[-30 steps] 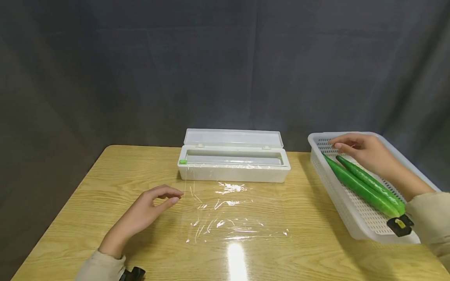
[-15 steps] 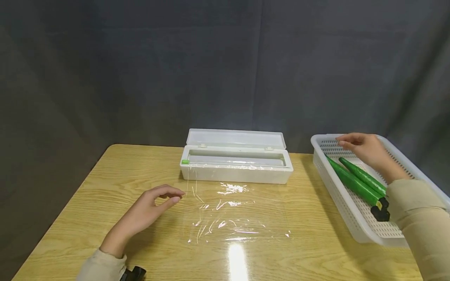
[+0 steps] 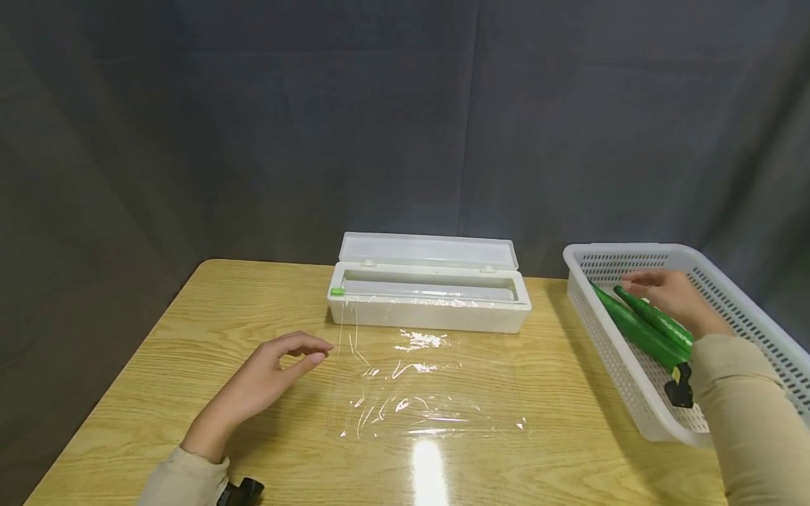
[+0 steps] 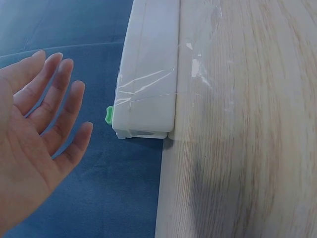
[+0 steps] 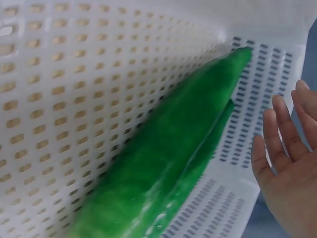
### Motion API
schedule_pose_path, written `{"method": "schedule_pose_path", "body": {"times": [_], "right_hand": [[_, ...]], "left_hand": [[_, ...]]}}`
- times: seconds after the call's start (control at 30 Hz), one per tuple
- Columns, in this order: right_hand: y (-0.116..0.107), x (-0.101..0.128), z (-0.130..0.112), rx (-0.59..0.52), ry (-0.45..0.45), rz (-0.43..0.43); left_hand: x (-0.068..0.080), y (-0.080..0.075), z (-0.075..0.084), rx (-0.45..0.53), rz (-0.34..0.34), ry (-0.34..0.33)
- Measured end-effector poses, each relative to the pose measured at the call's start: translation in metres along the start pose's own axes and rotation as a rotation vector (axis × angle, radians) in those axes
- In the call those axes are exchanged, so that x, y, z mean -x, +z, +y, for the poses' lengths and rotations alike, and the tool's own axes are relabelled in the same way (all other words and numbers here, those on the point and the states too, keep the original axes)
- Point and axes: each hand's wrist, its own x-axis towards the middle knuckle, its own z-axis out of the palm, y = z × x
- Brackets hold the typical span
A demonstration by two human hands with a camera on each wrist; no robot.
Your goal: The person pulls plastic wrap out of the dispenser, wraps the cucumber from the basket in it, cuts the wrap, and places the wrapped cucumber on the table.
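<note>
On the wooden table (image 3: 190, 330) lie three items: one white film dispenser box (image 3: 430, 303) with its lid open, one sheet of clear cling film (image 3: 418, 386) spread flat in front of it, and one white perforated basket (image 3: 747, 309) at the right edge. Inside the basket lie two green cucumbers (image 3: 639, 330), side by side and touching, their tips pointing toward the far left corner.

Two hands are in view. The right hand (image 3: 664, 295) is over the basket, just above the nearer ends of the two cucumbers; in the right wrist view its fingers (image 5: 282, 129) are straight and spread, holding nothing, and the cucumbers sit just beside them — whether a fingertip touches the skin cannot be told.

The left hand (image 3: 272, 376) rests on the table near the left edge of the cling film, fingers relaxed and slightly bent, holding nothing. In the left wrist view its four fingers (image 4: 54, 99) are extended and apart, near the dispenser's left end, where one small green tab (image 4: 108, 114) sticks out — film is draped over that corner of the box.
</note>
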Motion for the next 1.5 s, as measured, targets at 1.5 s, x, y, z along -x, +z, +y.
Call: {"method": "schedule_pose_path", "body": {"times": [1.5], "right_hand": [[0.025,0.003,0.022,0.093,0.031,-0.119]], "left_hand": [[0.000,0.004,-0.006,0.004,-0.040,-0.012]]}}
